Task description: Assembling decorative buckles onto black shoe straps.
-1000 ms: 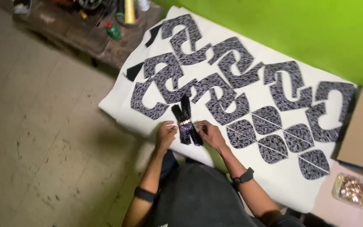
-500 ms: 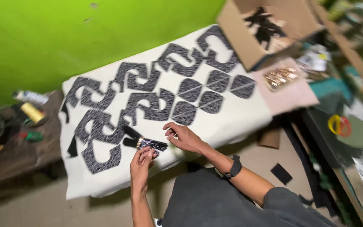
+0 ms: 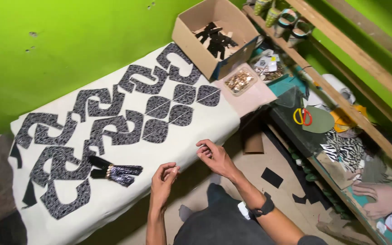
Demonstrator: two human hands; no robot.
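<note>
The bundle of strips (image 3: 114, 170) lies on the white-covered table (image 3: 128, 193), near its front edge and toward the left end, with nothing gripping it. Its long axis runs roughly along that front edge: black ends point to the left end of the table, patterned grey ends point right toward the hands, and a pale band crosses the middle (the strips fan out a little on both sides of it). It rests partly on bare cloth, just beside the patterned cut pieces (image 3: 114, 122) laid out in rows across the table.

The left hand (image 3: 163, 179) hovers at the front edge, just right of the bundle, fingers curled loosely inward and holding nothing that I can make out. The right hand (image 3: 213, 155) is further right along the same edge, fingers bent, also empty as far as can be told; a black wrist band (image 3: 263, 208) sits on that arm.

At the far right corner stand a cardboard box (image 3: 214, 34) with black pieces inside and a clear tray of gold bits (image 3: 239, 81).
</note>
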